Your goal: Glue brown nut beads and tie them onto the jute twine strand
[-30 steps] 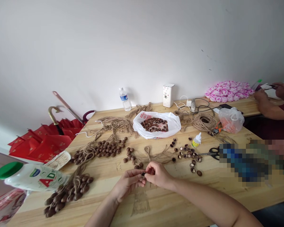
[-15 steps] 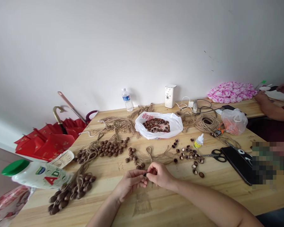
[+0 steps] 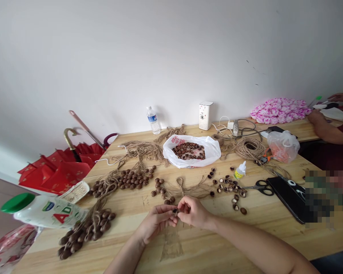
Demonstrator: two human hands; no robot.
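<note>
Low over the wooden table, my left hand [image 3: 159, 220] pinches a small dark nut shell [image 3: 175, 211] between thumb and fingertips, its hollow side showing. Beside it, my right hand [image 3: 194, 211] has its fingers pinched together close to the shell; what lies in them, if anything, is too small to make out. Just beyond my hands is a looped twine knot [image 3: 179, 182] with loose strands spreading right. Whole brown nuts [image 3: 159, 186] sit to its left. Open shell halves [image 3: 227, 184] are scattered to its right, by a small glue bottle [image 3: 240, 170].
A white plastic bag [image 3: 213, 156] of shells stands behind. Scissors [image 3: 262, 187], a black phone [image 3: 286, 199] and a twine coil [image 3: 249, 148] are right. Nut-and-twine bundles [image 3: 85, 232] and a green-capped bottle [image 3: 50, 211] are left. A co-worker's hand [image 3: 316, 116] shows far right.
My right fingertips have drawn slightly away from the shell, and its dark hollow now shows more clearly. My left hand stays nearly still. The co-worker's farther hand has shifted up and left.
</note>
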